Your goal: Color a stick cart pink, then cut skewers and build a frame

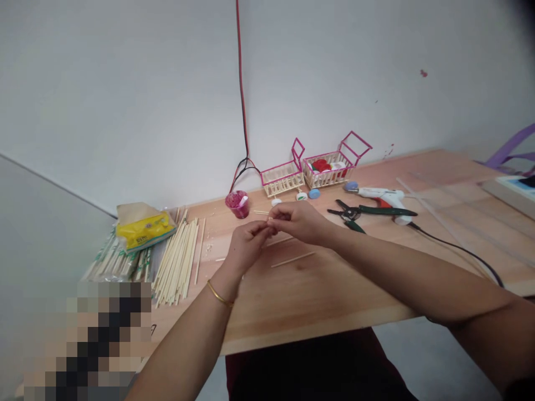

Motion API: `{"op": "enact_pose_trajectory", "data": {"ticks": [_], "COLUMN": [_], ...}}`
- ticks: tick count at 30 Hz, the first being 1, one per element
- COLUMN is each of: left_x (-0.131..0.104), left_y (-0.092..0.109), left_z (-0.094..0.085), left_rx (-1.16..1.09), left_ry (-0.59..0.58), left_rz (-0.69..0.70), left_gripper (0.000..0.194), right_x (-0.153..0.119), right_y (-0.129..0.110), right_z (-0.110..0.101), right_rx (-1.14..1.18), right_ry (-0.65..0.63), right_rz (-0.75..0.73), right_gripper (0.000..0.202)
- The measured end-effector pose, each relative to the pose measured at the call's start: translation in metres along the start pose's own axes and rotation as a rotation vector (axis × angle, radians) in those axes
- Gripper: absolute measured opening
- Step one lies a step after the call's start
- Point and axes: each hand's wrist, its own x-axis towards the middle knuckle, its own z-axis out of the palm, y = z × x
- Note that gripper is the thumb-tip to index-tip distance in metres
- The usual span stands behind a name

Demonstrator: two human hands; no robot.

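My left hand [247, 243], with a gold bangle at the wrist, and my right hand [297, 221] meet fingertip to fingertip above the wooden table [301, 312]. Both are closed in a pinch; what lies between the fingers is too small to make out. Below them, a thin stick [293, 259] rests on the wood, and another lies partly behind my hands. Three bottle caps, one of them blue [314, 194], sit just beyond my right hand. A cup stained magenta [237, 204] stands beyond my left hand.
Many loose sticks [178, 262] lie at left beside a yellow packet [146, 227] on bagged sticks. Two small stick baskets with magenta rims [283, 177] stand by the wall. Green-handled pliers [351, 211] and a white glue gun [387, 197] with a black cord lie at right.
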Motion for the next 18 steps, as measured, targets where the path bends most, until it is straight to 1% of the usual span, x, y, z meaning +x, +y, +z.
{"op": "enact_pose_trajectory", "data": {"ticks": [3, 5, 7, 10, 13, 15, 16, 18], "left_x": [-0.004, -0.005, -0.006, -0.007, -0.009, -0.01, -0.011, -0.01], "left_y": [0.006, 0.006, 0.006, 0.005, 0.006, 0.007, 0.006, 0.005], "left_z": [0.002, 0.005, 0.007, 0.009, 0.01, 0.009, 0.009, 0.007], "left_rx": [-0.193, -0.313, -0.38, -0.414, -0.441, -0.45, -0.463, -0.509], "left_ry": [-0.079, -0.085, -0.068, -0.032, -0.018, -0.037, -0.045, -0.043], "left_rz": [-0.085, -0.143, -0.187, -0.211, -0.222, -0.239, -0.253, -0.286], "left_gripper": [0.021, 0.022, 0.021, 0.021, 0.021, 0.021, 0.021, 0.021], "right_x": [-0.002, -0.002, -0.002, -0.001, -0.001, -0.004, -0.006, -0.015], "right_y": [-0.002, 0.0, 0.003, 0.004, 0.001, -0.003, -0.005, -0.005], "right_z": [-0.005, -0.006, -0.005, -0.003, -0.005, -0.015, -0.023, -0.045], "right_rx": [0.191, 0.234, 0.229, 0.192, 0.169, 0.089, 0.005, -0.255], "right_ry": [-0.098, -0.121, -0.116, -0.089, -0.121, -0.154, -0.156, -0.13], "right_rz": [0.114, 0.165, 0.19, 0.198, 0.203, 0.201, 0.2, 0.21], "right_gripper": [0.019, 0.021, 0.021, 0.02, 0.022, 0.026, 0.031, 0.04]}}
